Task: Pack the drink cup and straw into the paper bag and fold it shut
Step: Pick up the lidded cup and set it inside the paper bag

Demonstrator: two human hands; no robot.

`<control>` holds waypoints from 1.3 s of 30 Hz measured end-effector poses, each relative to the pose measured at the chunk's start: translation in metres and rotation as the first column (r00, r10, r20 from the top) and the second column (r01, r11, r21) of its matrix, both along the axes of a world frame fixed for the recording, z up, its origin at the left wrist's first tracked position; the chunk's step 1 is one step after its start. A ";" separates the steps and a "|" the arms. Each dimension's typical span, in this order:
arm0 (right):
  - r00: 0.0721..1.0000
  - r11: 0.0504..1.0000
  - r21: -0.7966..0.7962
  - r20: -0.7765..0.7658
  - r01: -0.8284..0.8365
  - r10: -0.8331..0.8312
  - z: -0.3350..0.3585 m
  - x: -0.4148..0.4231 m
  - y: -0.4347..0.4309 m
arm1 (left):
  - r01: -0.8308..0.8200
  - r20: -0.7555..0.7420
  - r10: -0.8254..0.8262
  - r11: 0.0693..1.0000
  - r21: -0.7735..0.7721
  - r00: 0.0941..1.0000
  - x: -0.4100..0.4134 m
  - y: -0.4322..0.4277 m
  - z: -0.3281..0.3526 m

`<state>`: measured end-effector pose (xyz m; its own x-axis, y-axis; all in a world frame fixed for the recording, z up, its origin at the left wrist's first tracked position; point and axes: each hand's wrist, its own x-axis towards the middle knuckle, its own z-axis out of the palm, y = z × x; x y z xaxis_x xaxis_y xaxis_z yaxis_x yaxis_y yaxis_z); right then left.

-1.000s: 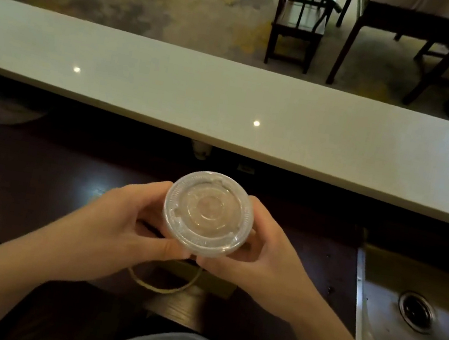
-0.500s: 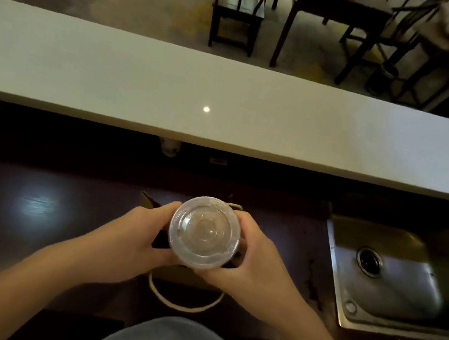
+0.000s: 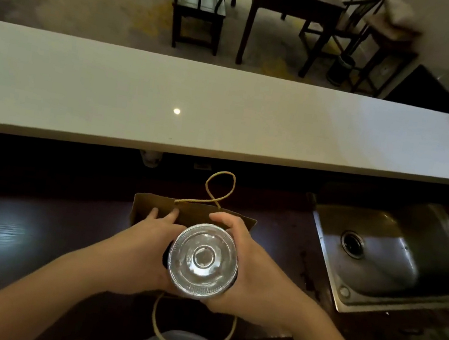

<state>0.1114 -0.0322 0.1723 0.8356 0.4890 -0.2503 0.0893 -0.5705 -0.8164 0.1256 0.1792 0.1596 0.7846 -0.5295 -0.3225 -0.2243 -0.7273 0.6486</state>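
Observation:
A drink cup with a clear round lid stands upright at the mouth of a brown paper bag on the dark counter. My right hand wraps the cup's right side. Along the cup's left side lies my left hand, its fingertips spread on the bag's far wall. One twine handle loops up behind the bag and another hangs toward me. The cup's body is hidden under its lid. No straw is in view.
A pale raised bar top runs across just beyond the bag. A steel sink is set into the dark counter at the right. Dark wooden chairs and a table stand on the floor beyond.
The cup has gone down from chest height to the bag's mouth. My left fingers have left the cup's front and spread onto the bag's far wall. The view has shifted right.

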 end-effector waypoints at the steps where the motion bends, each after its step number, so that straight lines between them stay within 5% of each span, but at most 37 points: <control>1: 1.000 0.999 -0.018 -0.001 -0.028 0.028 -0.001 0.003 0.000 | 0.008 -0.013 -0.008 1.000 -0.002 1.000 0.001 -0.001 -0.001; 13: 0.960 0.928 -0.277 0.053 -0.251 0.275 0.003 0.036 0.009 | 0.052 -0.031 -0.048 0.987 0.151 0.998 0.014 -0.002 -0.020; 21: 0.972 0.927 -0.317 0.047 -0.203 0.229 0.004 0.049 0.000 | -0.050 -0.131 0.091 0.956 0.289 0.987 0.010 0.000 -0.035; 31: 0.990 0.928 -0.372 0.132 0.000 0.053 -0.006 0.056 -0.002 | 0.094 0.121 -0.133 0.953 0.287 0.984 -0.027 0.030 -0.023; 33: 0.991 0.921 -0.390 0.128 0.013 0.040 -0.008 0.057 -0.001 | 0.165 0.224 -0.256 0.919 0.357 0.940 -0.033 0.034 -0.017; 39: 0.991 0.902 -0.431 0.121 0.001 0.057 -0.010 0.060 -0.004 | 0.201 0.192 -0.355 0.812 0.548 0.915 -0.033 0.043 -0.018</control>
<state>0.1714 -0.0364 0.1625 0.8619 0.3821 -0.3333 0.1975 -0.8584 -0.4735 0.0923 0.2223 0.1414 0.7246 -0.5596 -0.4023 -0.5782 -0.8112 0.0869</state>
